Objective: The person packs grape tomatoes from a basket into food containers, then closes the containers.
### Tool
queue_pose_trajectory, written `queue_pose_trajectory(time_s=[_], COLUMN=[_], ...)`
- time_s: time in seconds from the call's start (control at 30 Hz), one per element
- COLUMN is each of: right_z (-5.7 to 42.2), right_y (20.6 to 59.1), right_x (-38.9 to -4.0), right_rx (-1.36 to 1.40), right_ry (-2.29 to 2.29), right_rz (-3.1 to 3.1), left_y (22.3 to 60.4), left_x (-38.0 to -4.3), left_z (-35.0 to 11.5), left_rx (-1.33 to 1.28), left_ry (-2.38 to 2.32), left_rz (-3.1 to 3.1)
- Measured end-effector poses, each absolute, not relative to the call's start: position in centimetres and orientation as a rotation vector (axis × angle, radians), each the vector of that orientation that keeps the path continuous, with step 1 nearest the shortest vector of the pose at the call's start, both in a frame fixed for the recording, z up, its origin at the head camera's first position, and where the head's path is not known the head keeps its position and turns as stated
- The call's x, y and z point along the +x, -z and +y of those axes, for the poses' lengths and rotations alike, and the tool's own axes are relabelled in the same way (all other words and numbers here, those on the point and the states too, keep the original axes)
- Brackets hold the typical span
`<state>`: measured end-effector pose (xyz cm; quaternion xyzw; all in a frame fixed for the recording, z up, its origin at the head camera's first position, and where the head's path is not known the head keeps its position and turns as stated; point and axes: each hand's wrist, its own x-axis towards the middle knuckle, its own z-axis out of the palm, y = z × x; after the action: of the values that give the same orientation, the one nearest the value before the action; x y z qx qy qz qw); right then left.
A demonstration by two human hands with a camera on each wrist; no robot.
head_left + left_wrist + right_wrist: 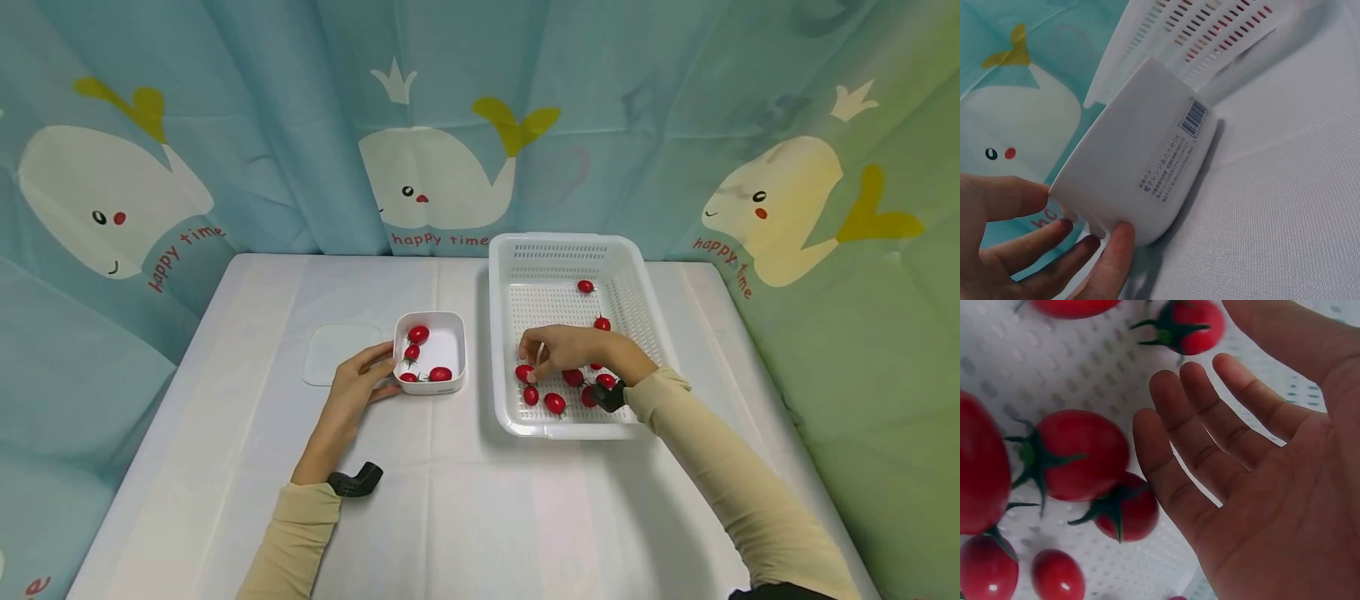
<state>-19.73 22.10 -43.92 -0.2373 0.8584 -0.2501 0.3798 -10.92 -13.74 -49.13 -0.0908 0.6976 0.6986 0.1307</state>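
Observation:
My left hand (354, 390) rests its fingers against the left side of a small white container (462, 354), which holds several red cherry tomatoes (440, 374). In the left wrist view, the fingertips touch the wall of the container (1122, 144) near a printed label. My right hand (570, 347) is inside a white perforated basket (567, 431), just above a cherry tomato (523, 372). The right wrist view shows the hand (1260, 469) with relaxed, spread fingers and nothing held, beside cherry tomatoes (1082, 456) with green stems.
A translucent flat lid (322, 354) lies on the white-covered table (420, 517), left of the container. One cherry tomato (585, 287) sits alone toward the back of the basket. Behind the table hangs a blue curtain (300, 167) with whale prints.

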Motion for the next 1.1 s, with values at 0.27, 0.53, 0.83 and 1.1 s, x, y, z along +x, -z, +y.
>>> queue_pose_trajectory(time_s=[0.27, 0.53, 0.83, 1.1], right_z=[22.2, 22.2, 22.1, 22.1], right_y=[44.6, 44.7, 44.5, 43.5], right_x=[-19.4, -19.2, -19.1, -18.7], right_rx=[-0.568, -0.594, -0.631, -0.665], right_ry=[0.577, 0.564, 0.594, 0.639], right_rz=[2.214, 2.221, 2.225, 2.251], left_y=[49.2, 49.2, 49.2, 49.1], left_x=[-10.9, -10.9, -10.8, -10.8], left_z=[-13.6, -13.7, -13.6, -13.7], left_rx=[-0.264, -0.260, -0.263, -0.257], left_ry=[-2.035, -2.025, -2.035, -2.035], left_rz=[2.017, 2.027, 2.022, 2.027])
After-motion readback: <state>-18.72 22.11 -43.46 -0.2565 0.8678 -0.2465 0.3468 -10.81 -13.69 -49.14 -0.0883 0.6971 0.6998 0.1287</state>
